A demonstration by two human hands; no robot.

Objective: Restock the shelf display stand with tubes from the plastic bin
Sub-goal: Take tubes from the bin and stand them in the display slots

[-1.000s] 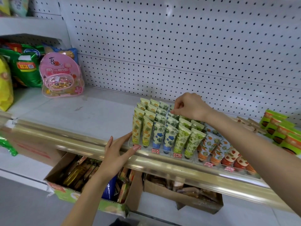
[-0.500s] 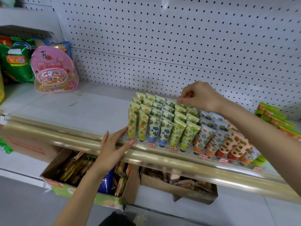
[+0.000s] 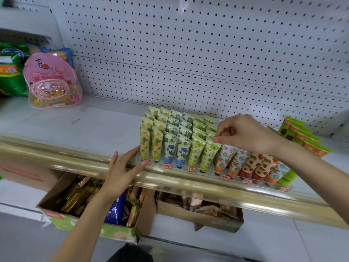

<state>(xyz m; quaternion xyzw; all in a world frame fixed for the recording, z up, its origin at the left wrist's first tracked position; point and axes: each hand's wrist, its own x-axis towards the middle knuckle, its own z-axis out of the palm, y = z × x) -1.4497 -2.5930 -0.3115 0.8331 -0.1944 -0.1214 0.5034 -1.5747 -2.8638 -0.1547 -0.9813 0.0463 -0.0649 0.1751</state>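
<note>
Right hand moved forward, two hands

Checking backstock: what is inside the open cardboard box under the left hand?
The cardboard box shows golden packets, a blue pack and smaller wrapped items. The left hand and forearm cover part; deeper layers are hidden.

Pink candy bag, green snack bag, open cardboard boxes, perhaps snacks inside

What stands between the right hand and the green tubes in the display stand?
Nothing visible does. The right hand is already at the front green tube, fingertips pinched at its top edge. The left hand rests at the stand's front left corner.
</note>
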